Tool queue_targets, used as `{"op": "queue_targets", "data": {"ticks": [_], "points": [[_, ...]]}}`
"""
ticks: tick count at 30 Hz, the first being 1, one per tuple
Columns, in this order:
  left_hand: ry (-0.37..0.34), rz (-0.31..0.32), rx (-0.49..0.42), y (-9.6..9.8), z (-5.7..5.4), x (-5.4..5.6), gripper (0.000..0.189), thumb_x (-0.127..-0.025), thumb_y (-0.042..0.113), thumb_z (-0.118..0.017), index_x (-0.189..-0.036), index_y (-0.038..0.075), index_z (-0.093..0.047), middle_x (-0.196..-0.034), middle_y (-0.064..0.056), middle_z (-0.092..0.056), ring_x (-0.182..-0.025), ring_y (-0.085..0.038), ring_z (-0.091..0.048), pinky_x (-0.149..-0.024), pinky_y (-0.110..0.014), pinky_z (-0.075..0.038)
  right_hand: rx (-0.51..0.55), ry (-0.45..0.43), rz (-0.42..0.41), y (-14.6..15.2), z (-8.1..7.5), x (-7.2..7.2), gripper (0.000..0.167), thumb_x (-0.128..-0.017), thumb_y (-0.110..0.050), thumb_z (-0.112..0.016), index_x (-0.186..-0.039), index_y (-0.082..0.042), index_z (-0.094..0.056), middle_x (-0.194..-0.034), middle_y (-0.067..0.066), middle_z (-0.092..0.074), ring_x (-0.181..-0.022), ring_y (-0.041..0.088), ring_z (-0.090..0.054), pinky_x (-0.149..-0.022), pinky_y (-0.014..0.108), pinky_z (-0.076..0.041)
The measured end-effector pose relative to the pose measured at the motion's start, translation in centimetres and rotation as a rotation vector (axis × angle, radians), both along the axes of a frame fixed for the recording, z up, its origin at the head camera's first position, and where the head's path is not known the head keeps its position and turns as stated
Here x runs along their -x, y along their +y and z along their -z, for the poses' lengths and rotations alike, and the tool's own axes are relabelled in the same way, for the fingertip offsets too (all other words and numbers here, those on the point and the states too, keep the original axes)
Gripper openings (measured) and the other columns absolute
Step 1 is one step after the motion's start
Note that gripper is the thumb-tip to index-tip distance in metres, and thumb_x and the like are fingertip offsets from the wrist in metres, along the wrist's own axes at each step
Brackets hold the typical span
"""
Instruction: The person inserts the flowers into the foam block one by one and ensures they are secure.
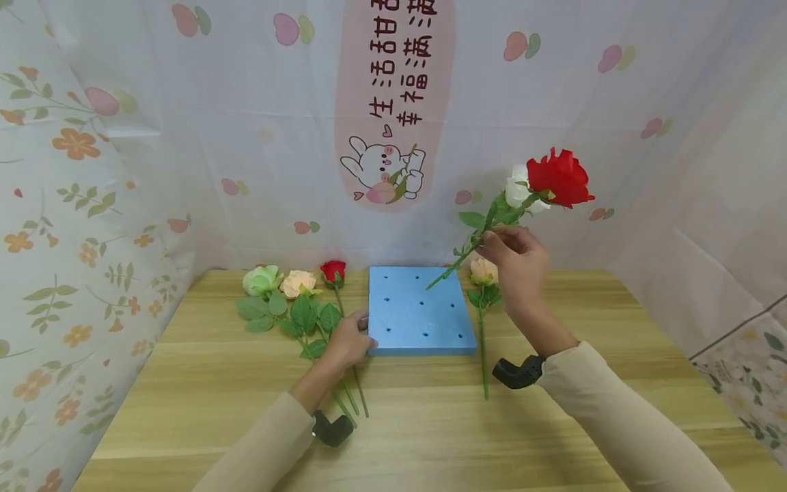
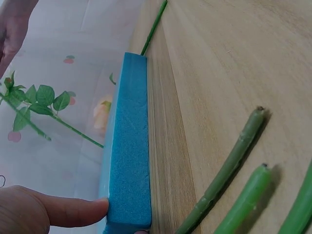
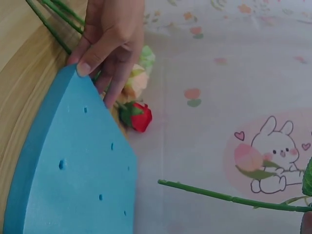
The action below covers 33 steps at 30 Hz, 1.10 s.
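A red artificial rose (image 1: 561,179) is pinched by its stem in my right hand (image 1: 516,263), raised above the board's right side. Its bare stem end (image 3: 180,185) points down-left, free in the air. Behind the red bloom shows a white rose (image 1: 518,188), its lower stem overlapped in the head view. In the left wrist view, a leafy stem (image 2: 73,127) slants down to the edge of the blue foam board (image 1: 406,314). That board lies flat, with several small holes in its top. My left hand (image 1: 349,342) grips its front left corner, thumb at the front edge.
Left of the board lie a green rose (image 1: 261,280), a peach rose (image 1: 299,283) and a small red rose (image 1: 333,271), stems toward me. Another peach rose (image 1: 484,272) lies right of the board. A printed cloth (image 1: 264,137) hangs behind the wooden table (image 1: 418,430).
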<state>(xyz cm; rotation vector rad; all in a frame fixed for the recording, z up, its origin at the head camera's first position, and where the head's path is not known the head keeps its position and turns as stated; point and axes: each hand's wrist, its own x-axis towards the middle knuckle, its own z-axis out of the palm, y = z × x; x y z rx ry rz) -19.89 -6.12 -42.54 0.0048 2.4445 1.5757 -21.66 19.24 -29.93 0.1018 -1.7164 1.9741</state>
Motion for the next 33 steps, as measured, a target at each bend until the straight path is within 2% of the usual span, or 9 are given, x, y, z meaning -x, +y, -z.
{"op": "queue_targets", "data": {"ticks": [10, 16, 25, 28, 33], "points": [[-0.007, 0.003, -0.006, -0.1, -0.1, 0.0, 0.069, -0.081, -0.005, -0.064, -0.146, 0.001, -0.041, -0.136, -0.024, -0.053, -0.13, -0.041, -0.045, -0.104, -0.052, -0.04, -0.137, -0.052, 0.025, -1.8, 0.6, 2.8, 0.011, -0.09, -0.01, -0.067, -0.095, 0.0, -0.066, -0.085, 0.004, -0.066, -0.075, 0.015, -0.071, -0.076, 0.025, -0.057], [0.0, 0.003, -0.005, -0.1, -0.1, 0.1, 0.069, -0.081, -0.005, -0.064, -0.146, 0.001, -0.041, -0.135, -0.023, -0.053, -0.129, -0.041, -0.046, -0.104, -0.052, -0.041, -0.141, -0.074, 0.017, -2.6, 1.2, 4.3, 0.011, -0.091, -0.009, -0.065, -0.097, -0.001, -0.066, -0.086, 0.003, -0.065, -0.076, 0.015, -0.069, -0.075, 0.024, -0.057], [0.0, 0.004, -0.006, -0.2, 0.0, 0.1, 0.068, -0.081, -0.005, -0.065, -0.145, -0.001, -0.042, -0.136, -0.024, -0.053, -0.13, -0.041, -0.045, -0.102, -0.051, -0.043, -0.204, -0.109, 0.058, -3.0, 2.3, 6.1, 0.014, -0.091, -0.013, -0.065, -0.098, -0.002, -0.068, -0.088, 0.002, -0.065, -0.081, 0.015, -0.067, -0.076, 0.025, -0.057], [-0.006, 0.009, -0.008, -0.3, -0.1, 0.0, 0.067, -0.082, -0.004, -0.065, -0.145, 0.0, -0.041, -0.137, -0.023, -0.052, -0.131, -0.041, -0.044, -0.101, -0.05, -0.043, -0.206, -0.122, 0.069, -3.0, 2.6, 6.6, 0.014, -0.091, -0.012, -0.065, -0.098, -0.001, -0.067, -0.088, 0.002, -0.064, -0.081, 0.018, -0.067, -0.076, 0.025, -0.057], [-0.011, 0.012, -0.007, -0.2, -0.1, 0.0, 0.067, -0.083, -0.004, -0.064, -0.146, 0.0, -0.041, -0.137, -0.023, -0.052, -0.131, -0.041, -0.044, -0.102, -0.05, -0.043, -0.212, -0.139, 0.067, -3.2, 3.0, 7.2, 0.019, -0.091, -0.01, -0.064, -0.104, 0.004, -0.066, -0.091, 0.006, -0.066, -0.086, 0.031, -0.069, -0.079, 0.027, -0.057]]}}
